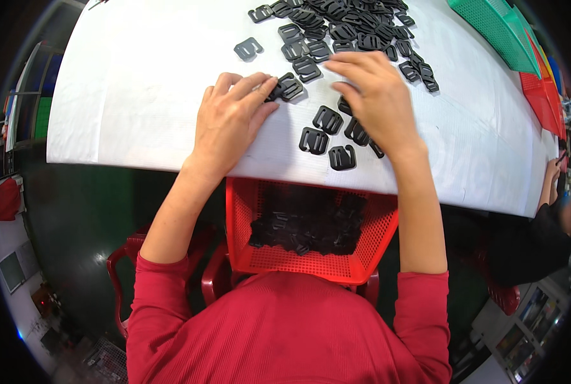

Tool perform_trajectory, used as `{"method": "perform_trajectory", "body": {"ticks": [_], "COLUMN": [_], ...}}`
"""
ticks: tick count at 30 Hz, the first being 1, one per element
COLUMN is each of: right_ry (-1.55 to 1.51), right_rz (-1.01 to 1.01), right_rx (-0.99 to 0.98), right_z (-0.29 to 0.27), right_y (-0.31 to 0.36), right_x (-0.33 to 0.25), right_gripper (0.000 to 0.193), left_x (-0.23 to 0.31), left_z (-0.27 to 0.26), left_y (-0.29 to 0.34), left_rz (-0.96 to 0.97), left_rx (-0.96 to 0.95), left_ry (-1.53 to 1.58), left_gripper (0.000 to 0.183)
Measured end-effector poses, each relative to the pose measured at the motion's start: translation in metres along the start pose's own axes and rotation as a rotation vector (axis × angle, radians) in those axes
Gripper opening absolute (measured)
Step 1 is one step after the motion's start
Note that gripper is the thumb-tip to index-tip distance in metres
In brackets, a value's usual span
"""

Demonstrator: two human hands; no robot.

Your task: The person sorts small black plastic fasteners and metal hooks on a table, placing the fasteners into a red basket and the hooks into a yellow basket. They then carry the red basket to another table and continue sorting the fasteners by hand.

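My left hand (229, 115) is over the white table, its thumb and fingertips closed on a black plastic buckle (274, 93). Another black buckle (290, 87) lies right against it. To the right, my right hand (380, 96) hovers with thumb and fingers apart and nothing visible between them. Several loose buckles (328, 120) lie below and beside it, some partly hidden by the palm and wrist. A large heap of the same buckles (356, 16) spreads at the far side. A lone grey, shinier buckle (248, 48) sits left of the heap.
A red perforated basket (376, 246) holding many black buckles stands below the near edge of the table (138, 96). Green (499, 35) and red baskets (544, 105) are at the far right. Another person's hand (549, 179) shows at the right table edge. Dark red chairs (116, 275) stand below.
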State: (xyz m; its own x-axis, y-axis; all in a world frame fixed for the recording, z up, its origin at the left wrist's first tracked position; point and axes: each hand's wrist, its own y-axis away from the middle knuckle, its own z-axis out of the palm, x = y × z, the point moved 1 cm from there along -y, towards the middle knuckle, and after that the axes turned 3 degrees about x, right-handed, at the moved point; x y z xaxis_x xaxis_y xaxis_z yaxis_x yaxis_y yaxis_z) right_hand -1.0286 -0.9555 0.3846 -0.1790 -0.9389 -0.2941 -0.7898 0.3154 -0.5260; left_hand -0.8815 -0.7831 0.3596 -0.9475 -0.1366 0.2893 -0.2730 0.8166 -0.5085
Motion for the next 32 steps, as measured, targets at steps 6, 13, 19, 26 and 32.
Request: {"method": "perform_trajectory", "body": {"ticks": [6,13,19,26,32], "right_ry": [0.144,0.065,0.05,-0.055,0.092], "right_rz": [-0.195,0.053,-0.181,0.034,-0.014], "right_rx": [0.021,0.01,-0.018,-0.046,-0.025], "right_z": [0.031,0.015,0.027,0.019,0.019], "right_y": [-0.007,-0.004,-0.012,-0.016,-0.022], "right_x": [0.004,0.0,0.001,-0.011,0.006], "right_gripper": [0.017,0.01,0.021,0.014,0.022], "left_x": [0.015,0.015,0.007,-0.012,-0.025], "left_z": [-0.014,0.002,0.012,0.007,0.043], "left_y": [0.02,-0.01,-0.015,-0.027,-0.059], "left_rz": [0.033,0.036,-0.073,-0.029,0.217], "left_rx": [-0.034,0.018,-0.055,0.133,-0.025], "left_ry": [0.053,0.08,0.245,0.035,-0.187], "left_gripper": [0.032,0.032,0.024,0.022,0.029]}}
